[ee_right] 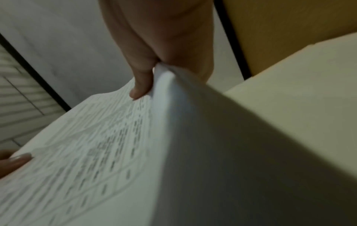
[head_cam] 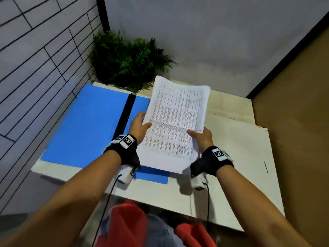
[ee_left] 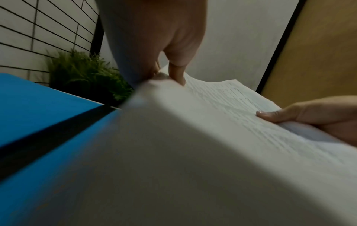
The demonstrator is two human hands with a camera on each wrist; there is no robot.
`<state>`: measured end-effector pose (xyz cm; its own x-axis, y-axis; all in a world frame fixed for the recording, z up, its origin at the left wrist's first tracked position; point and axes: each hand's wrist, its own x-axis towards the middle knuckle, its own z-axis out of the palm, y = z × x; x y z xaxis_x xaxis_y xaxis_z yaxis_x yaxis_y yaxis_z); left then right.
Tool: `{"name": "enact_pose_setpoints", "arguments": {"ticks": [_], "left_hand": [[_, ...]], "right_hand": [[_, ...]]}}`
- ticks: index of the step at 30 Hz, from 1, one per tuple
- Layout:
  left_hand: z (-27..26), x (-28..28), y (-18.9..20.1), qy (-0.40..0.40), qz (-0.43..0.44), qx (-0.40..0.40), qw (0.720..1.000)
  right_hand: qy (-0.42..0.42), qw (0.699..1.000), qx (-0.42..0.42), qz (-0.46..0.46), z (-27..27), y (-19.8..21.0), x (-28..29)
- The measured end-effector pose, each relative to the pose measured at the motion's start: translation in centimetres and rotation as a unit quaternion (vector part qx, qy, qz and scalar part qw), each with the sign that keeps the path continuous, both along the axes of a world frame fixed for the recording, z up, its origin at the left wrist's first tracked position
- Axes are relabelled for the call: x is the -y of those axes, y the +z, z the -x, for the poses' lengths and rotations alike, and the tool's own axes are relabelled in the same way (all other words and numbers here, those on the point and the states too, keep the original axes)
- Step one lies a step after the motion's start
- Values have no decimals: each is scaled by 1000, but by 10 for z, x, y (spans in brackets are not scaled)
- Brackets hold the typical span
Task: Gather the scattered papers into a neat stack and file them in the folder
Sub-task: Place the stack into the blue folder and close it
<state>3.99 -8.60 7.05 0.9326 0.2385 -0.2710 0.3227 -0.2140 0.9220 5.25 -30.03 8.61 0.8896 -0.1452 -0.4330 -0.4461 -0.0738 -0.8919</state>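
Filing step: papers (head_cam: 175, 122) held above table, over right half of open folder (head_cam: 85, 125); left hand (head_cam: 139, 127) & right hand (head_cam: 202, 138) pinch side edges; next: lower flat onto folder, square w/ spine.

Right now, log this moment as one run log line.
stage: papers gathered, unfiled | left hand: grips paper stack | right hand: grips stack | folder: open on table

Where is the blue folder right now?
In the head view the blue folder lies open on the table's left side, before the plant, partly under the held papers.
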Motion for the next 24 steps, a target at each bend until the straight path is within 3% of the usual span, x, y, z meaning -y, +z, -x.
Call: {"name": "enact_pose_setpoints", "arguments": {"ticks": [10, 14, 21, 24], "left_hand": [[-17, -73, -58, -2, -137, -94, 986], [-18, -78, -80, -20, -194, -113, 974], [-15, -91, -83, -42, -300, -143, 942], [-16, -98, -82, -53, -282, -166, 944]], "right_hand": [[45, 988, -102, 103, -31, -79, -72], [48, 982, -139, 122, -29, -90, -77], [57, 981, -133, 131, -29, -90, -80], [69, 978, -135, 145, -30, -91, -85]]}}
